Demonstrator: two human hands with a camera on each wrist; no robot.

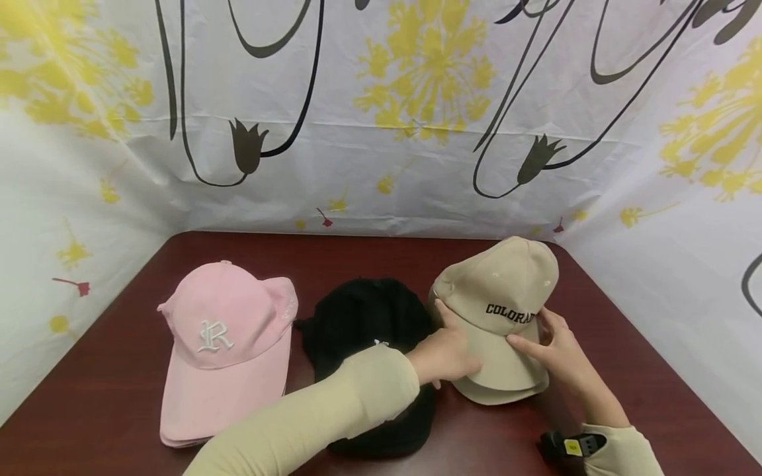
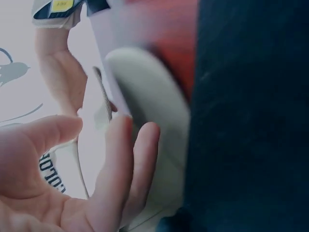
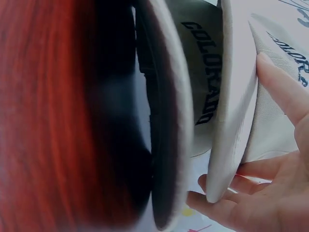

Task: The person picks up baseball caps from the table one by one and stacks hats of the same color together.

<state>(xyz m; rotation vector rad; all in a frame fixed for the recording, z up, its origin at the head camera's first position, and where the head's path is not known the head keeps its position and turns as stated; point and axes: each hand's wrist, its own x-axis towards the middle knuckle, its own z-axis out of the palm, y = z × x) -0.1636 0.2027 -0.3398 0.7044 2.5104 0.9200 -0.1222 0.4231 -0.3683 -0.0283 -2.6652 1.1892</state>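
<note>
A beige cap (image 1: 506, 284) with dark COLORADO lettering lies at the right of the table, on top of a second beige cap (image 1: 506, 396). In the right wrist view the two brims stand apart, and lettering on the lower cap (image 3: 205, 72) shows between them. My right hand (image 1: 562, 354) pinches the right side of the upper brim, thumb above and fingers underneath. At the brim's left side, my left hand (image 1: 446, 354) holds the upper cap between thumb and fingers; its exact contact is partly hidden. The left forearm passes over a black cap (image 1: 369, 311).
A pink cap (image 1: 229, 317) with a white R sits at the left, a second brim edge just showing under it. Dark red table (image 1: 107, 396) bears all the caps. Patterned white cloth (image 1: 333, 99) hangs behind and along both sides.
</note>
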